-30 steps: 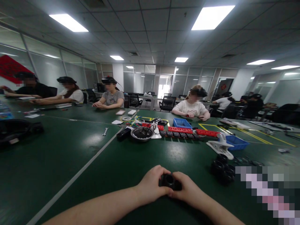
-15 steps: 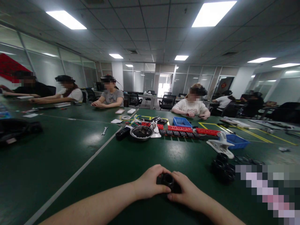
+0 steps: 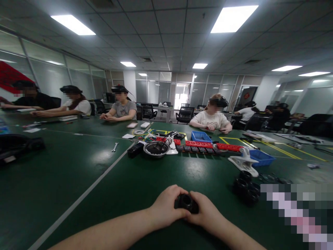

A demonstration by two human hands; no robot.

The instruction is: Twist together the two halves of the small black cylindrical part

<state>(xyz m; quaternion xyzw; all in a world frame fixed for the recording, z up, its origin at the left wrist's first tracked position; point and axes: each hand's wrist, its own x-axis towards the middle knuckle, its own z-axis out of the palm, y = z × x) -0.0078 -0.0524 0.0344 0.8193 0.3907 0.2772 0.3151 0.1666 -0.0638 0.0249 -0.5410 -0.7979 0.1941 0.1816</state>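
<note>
Near the table's front edge, both my hands are wrapped round a small black part with a round hole (image 3: 186, 200) in its upper face. From the left, my left hand (image 3: 169, 205) grips it with the thumb along the near side and the fingers over the far side. On the opposite side, my right hand (image 3: 206, 209) is closed round it too, its thumb tip partly behind the left thumb. The underside of the part is covered by my fingers. To the right, a cluster of black ring-shaped parts (image 3: 246, 189) sits on the green table (image 3: 125, 194).
Farther back are a round metal-rimmed dish (image 3: 156, 155), a wrench (image 3: 115, 147), red strips (image 3: 199, 143), a blue bin (image 3: 201, 136), another blue bin (image 3: 262, 158) and a white clamp-like stand (image 3: 244, 162). A black object (image 3: 20, 147) lies at left. Several people sit round the table.
My right hand has drawn in a little, and its thumb tip now goes behind the left thumb. The black part stays in both hands. The view has tilted slightly.
</note>
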